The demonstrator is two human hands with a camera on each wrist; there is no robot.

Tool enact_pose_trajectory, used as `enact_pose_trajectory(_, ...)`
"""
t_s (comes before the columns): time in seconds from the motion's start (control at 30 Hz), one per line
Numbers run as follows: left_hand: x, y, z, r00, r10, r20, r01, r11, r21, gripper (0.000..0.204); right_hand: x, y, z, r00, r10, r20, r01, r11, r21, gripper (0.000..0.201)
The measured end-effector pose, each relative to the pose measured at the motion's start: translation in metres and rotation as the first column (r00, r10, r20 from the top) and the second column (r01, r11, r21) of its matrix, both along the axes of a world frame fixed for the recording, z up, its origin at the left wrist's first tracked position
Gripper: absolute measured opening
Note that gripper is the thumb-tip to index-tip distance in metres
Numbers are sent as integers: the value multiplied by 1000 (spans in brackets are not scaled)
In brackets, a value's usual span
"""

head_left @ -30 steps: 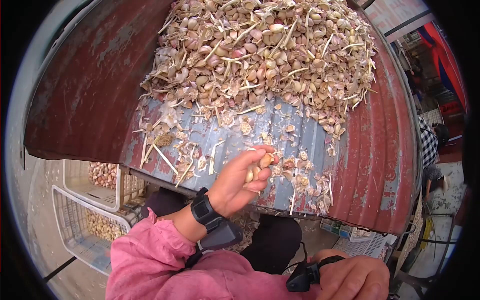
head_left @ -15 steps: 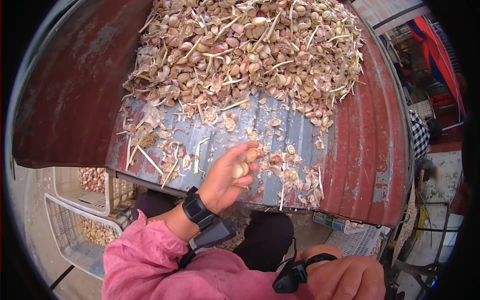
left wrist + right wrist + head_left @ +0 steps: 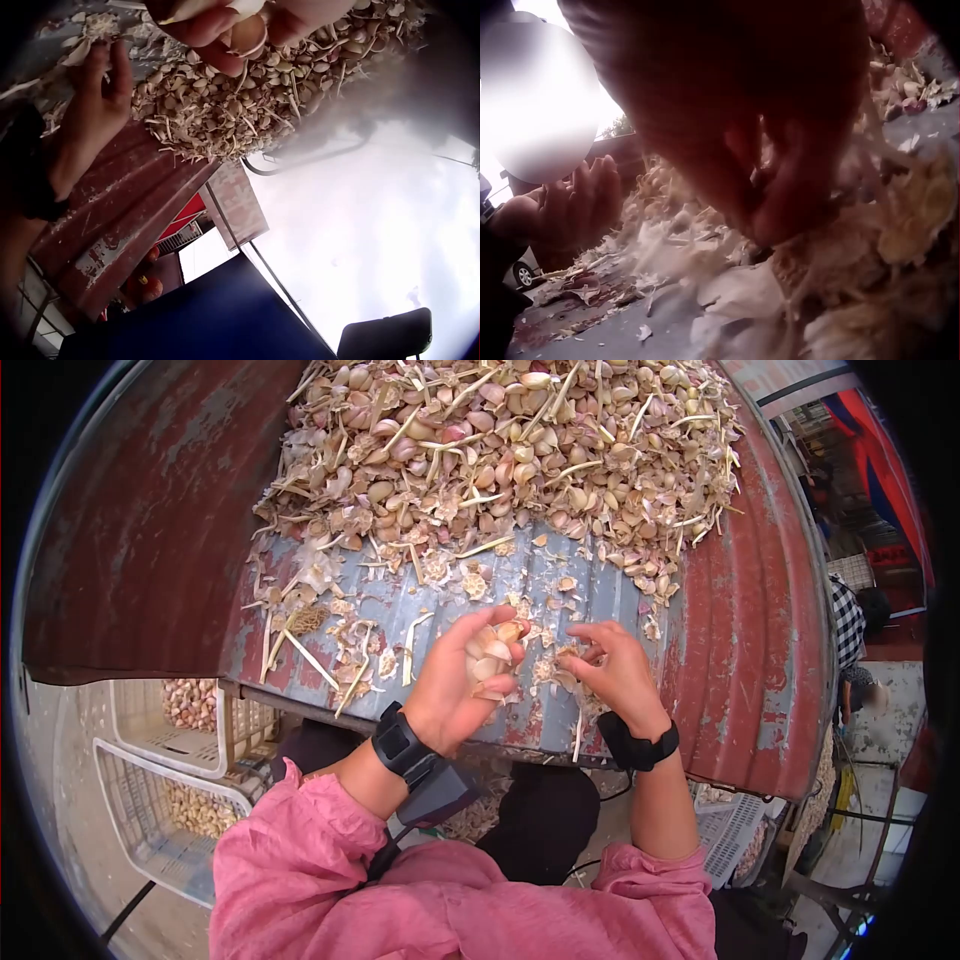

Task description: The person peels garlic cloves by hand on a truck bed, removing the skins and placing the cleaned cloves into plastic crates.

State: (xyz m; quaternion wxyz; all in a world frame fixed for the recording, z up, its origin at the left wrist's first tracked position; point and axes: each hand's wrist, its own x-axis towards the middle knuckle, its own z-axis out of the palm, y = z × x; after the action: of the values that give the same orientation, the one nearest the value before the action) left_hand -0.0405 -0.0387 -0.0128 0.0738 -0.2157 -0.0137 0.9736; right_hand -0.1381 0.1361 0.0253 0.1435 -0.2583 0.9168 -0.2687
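Several garlic cloves (image 3: 486,655) lie in my left hand (image 3: 455,685), held in its curled fingers above the near part of the metal sheet (image 3: 390,600). In the left wrist view, one brownish clove (image 3: 248,35) shows between the fingertips. My right hand (image 3: 622,675) reaches down just to the right of it, thumb and forefinger apart. Its fingertips are right at the dry garlic scraps (image 3: 545,668) on the sheet. In the right wrist view, this hand (image 3: 772,150) is dark and blurred, close over papery skins (image 3: 742,292).
A large heap of garlic cloves (image 3: 520,450) with dry stalks covers the far part of the sheet. Loose stalks and a root tuft (image 3: 308,620) lie at its left. Below left stand two plastic crates (image 3: 170,810) with cloves; another crate (image 3: 722,830) is below right.
My right hand has come up from beside my lap to the scraps on the sheet. The left hand still holds its cloves and has turned, showing more of them.
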Motion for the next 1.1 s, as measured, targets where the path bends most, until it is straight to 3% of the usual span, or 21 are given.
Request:
enact_pose_trajectory(0.03, 0, 0, 0, 1000, -6, 0, 6, 1000, 6, 19, -3, 9, -16, 995, 78, 65, -81, 996, 43, 21)
enact_pose_trajectory(0.07, -1, -1, 0, 1000, 6, 14, -5, 1000, -20, 18, -5, 14, -29, 998, 53, 18, -52, 996, -71, 17)
enact_pose_trajectory(0.1, -3, -3, 0, 999, 24, 25, -23, 998, -51, 18, -6, 14, -30, 998, 58, 12, -57, 996, -72, 17)
enact_pose_trajectory(0.13, -4, -4, 0, 998, 40, 44, -38, 998, -43, 17, -2, 16, -31, 968, -35, 248, 55, 996, -72, 16)
enact_pose_trajectory(0.17, -2, -4, 1, 998, 39, 46, -37, 998, -44, 17, 4, 20, -30, 874, -126, 469, 165, 985, -43, 16)
enact_pose_trajectory(0.2, -3, -5, 2, 995, 62, 76, -56, 995, -79, 17, 17, 16, -23, 946, 84, 313, -96, 995, 25, 16)
enact_pose_trajectory(0.23, -6, -6, 3, 992, 83, 97, -72, 991, -111, 17, 30, 14, -19, 790, 167, 590, -145, 986, -85, 20)
enact_pose_trajectory(0.3, -8, -6, -1, 996, 67, 65, -60, 993, -101, 18, 49, -3, 14, 691, 267, 671, -152, 962, -227, 24)
enact_pose_trajectory(0.33, -9, -6, -5, 996, 71, 52, -64, 990, -127, 18, 38, 1, 14, 703, 259, 662, -147, 964, -222, 24)
enact_pose_trajectory(0.4, -9, -3, -3, 995, 82, 63, -67, 976, -209, 20, -7, 10, 3, 888, -116, 446, 233, 948, -218, 27)
enact_pose_trajectory(0.43, -10, -2, -3, 995, 82, 54, -69, 975, -211, 20, -41, 23, -11, 961, -230, 154, 251, 959, -132, 27)
enact_pose_trajectory(0.47, -10, 0, -5, 997, 67, 42, -56, 975, -216, 21, -75, 37, -26, 941, -300, -157, 296, 954, -53, 27)
enact_pose_trajectory(0.53, -10, 1, -6, 999, 43, 28, -36, 978, -204, 21, -118, 43, -36, 851, -402, -339, 429, 903, 5, 31)
enact_pose_trajectory(0.57, -11, 2, -7, 999, 45, 22, -40, 978, -206, 21, -127, 43, -44, 850, -401, -343, 427, 904, 0, 31)
enact_pose_trajectory(0.63, -13, 4, -10, 1000, -8, 21, 13, 969, -246, 18, -135, 33, -47, 863, -488, -128, 493, 870, 5, 30)
enact_pose_trajectory(0.7, -15, 5, -9, 1000, -11, 26, 17, 969, -246, 18, -129, 28, -48, 879, -473, -65, 471, 881, -46, 27)
enact_pose_trajectory(0.77, -15, 8, -8, 996, -83, 37, 90, 953, -291, 22, -109, 20, -53, 900, -310, 306, 390, 887, -249, 24)
enact_pose_trajectory(0.83, -14, 11, -5, 994, -97, 54, 109, 938, -330, 28, -66, 0, -37, 929, -182, 322, 307, 866, -394, 25)
enact_pose_trajectory(0.93, -10, 12, -1, 976, -218, 12, 207, 910, -359, 31, -2, -27, -1, 893, -150, 425, 371, 781, -503, 26)
enact_pose_trajectory(1.0, -7, 12, 3, 973, -224, -46, 190, 903, -385, 33, 21, -29, 8, 949, 18, 315, 187, 772, -608, 26)
enact_pose_trajectory(1.1, -5, 12, 9, 948, -286, -142, 199, 875, -442, 35, 35, -29, 19, 952, 31, 305, 136, 847, -513, 23)
